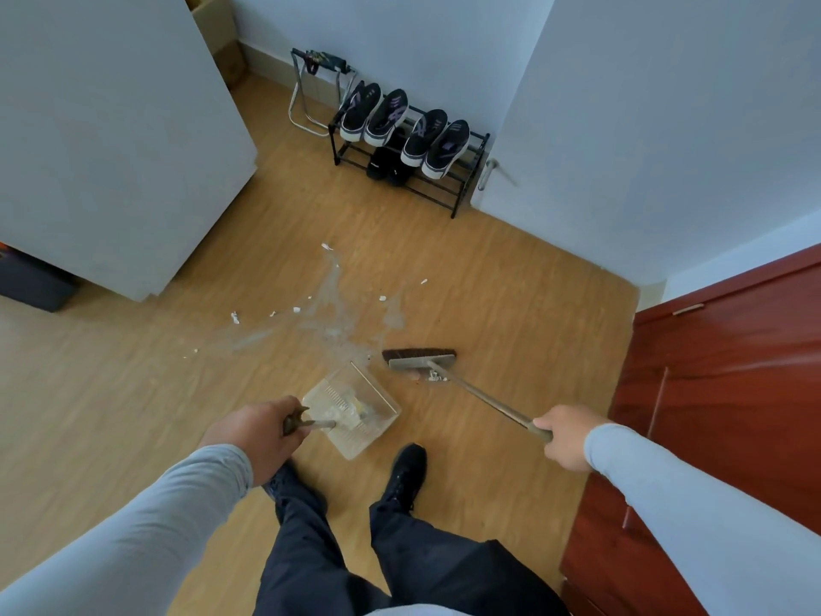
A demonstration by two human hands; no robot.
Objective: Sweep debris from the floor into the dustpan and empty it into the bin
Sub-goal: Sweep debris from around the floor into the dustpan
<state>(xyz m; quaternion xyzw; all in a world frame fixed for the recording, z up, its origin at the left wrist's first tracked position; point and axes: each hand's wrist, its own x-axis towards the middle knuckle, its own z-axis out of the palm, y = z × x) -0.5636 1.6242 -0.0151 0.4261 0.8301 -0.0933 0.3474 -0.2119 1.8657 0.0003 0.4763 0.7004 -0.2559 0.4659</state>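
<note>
A: Item one, we are logging the left hand (255, 431), lower centre-left of the frame. Its fingers are curling round the dark grip of the dustpan handle (306, 423).

B: Item two, the dustpan (355, 406), a clear plastic tray at centre-bottom, sitting on the wooden floor (488, 295). We are seeing pale scraps inside it, but the see-through walls are making the contents hard to tell apart.

A: Item three, the right hand (562, 435), lower right, is gripping the broom handle (484, 400) near its upper end; the end itself is hiding inside the fist.

B: Item four, the broom head (420, 358), just right of the dustpan's far edge, bristles pointing toward the top of the frame. Whether they are touching the floor, we cannot tell.

A: Item five, debris (295, 309): small white bits scattering across the middle of the frame, with a pale dusty smear (331, 300) among them.

B: Item six, background. A shoe rack (462, 195) at upper centre is carrying two pairs of dark sneakers (402, 126); further dark shoes beneath are partly hiding. A red wooden cabinet (711, 371) is being cut off at the right edge.

A: No bin is showing to us.
</note>
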